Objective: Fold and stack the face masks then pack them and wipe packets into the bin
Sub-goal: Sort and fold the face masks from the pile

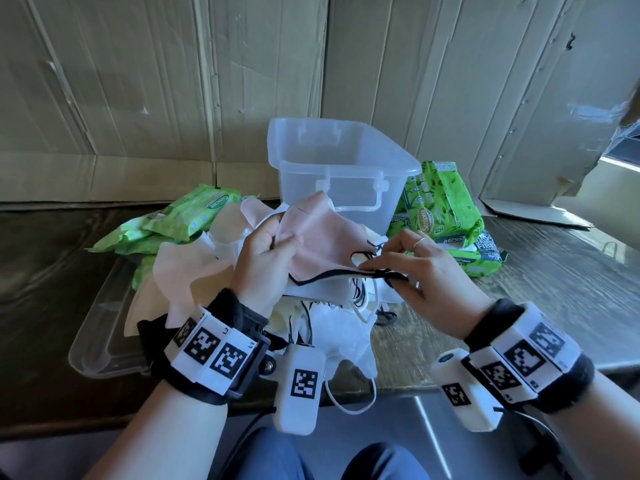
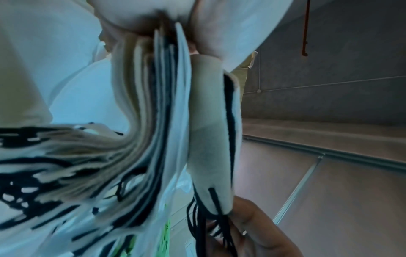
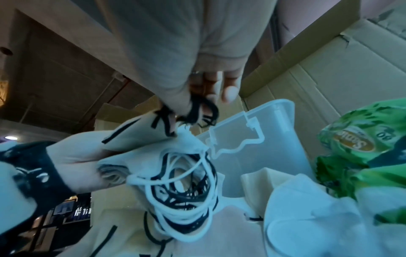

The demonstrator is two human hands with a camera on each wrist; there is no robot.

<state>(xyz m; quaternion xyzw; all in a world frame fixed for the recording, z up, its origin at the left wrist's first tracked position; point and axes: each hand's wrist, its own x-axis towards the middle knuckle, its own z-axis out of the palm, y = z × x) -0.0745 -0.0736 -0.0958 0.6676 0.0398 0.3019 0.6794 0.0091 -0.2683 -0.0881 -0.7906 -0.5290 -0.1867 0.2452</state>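
Note:
My left hand [image 1: 273, 242] grips one end of a stack of folded face masks [image 1: 323, 244], a pale pink one on top with black edging. My right hand [image 1: 391, 268] pinches the black ear loops [image 1: 379, 271] at the stack's other end. In the left wrist view the stacked mask edges [image 2: 167, 121] fan out from my fingers, and the ear loops [image 2: 197, 220] hang by my right hand. The right wrist view shows the ear loops [image 3: 197, 113] pinched under my fingers. A heap of loose white and cream masks [image 1: 207, 271] lies beneath. The clear plastic bin [image 1: 343, 168] stands behind, upright.
Green wipe packets lie left of the bin [image 1: 183, 216] and right of it [image 1: 440, 206], with another packet [image 1: 481, 254] below those. The bin's clear lid [image 1: 104, 334] lies flat under the mask heap at the table's near left. Cardboard sheets [image 1: 173, 81] wall the back.

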